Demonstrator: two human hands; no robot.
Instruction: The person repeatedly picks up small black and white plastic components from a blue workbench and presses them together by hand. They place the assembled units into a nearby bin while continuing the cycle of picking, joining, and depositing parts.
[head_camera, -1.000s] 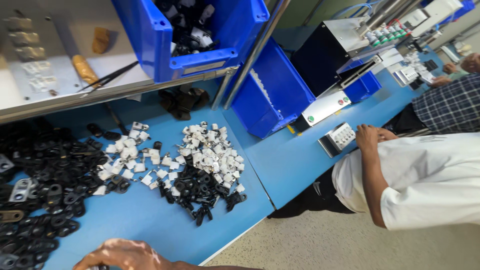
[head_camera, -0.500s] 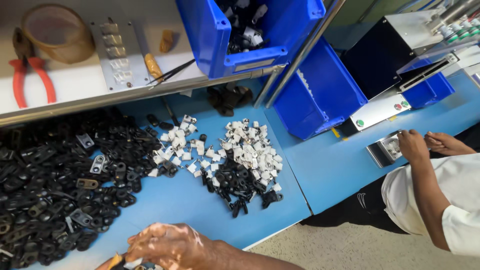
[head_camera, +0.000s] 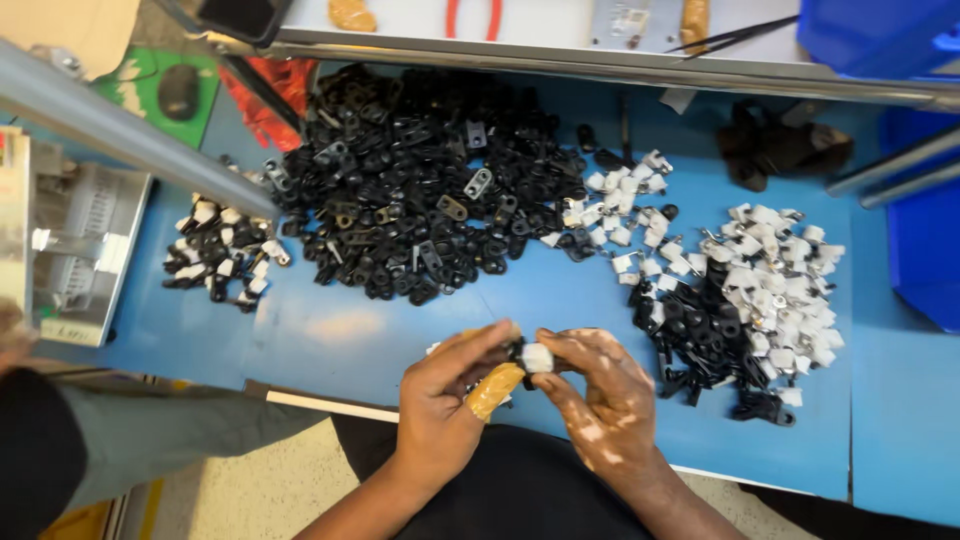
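Head view, steeply down, close

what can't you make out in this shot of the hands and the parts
Head view:
- Small white part: mostly covered by the fingertips of the left hand and right hand; shape unclear.
- Red pliers: cut off by the top edge.
- Blue bin: cropped at the corner, contents hidden.

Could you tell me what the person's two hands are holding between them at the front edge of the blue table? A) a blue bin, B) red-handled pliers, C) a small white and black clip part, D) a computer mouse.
C: the left hand and right hand meet on a small white and black clip part, just above the blue table.
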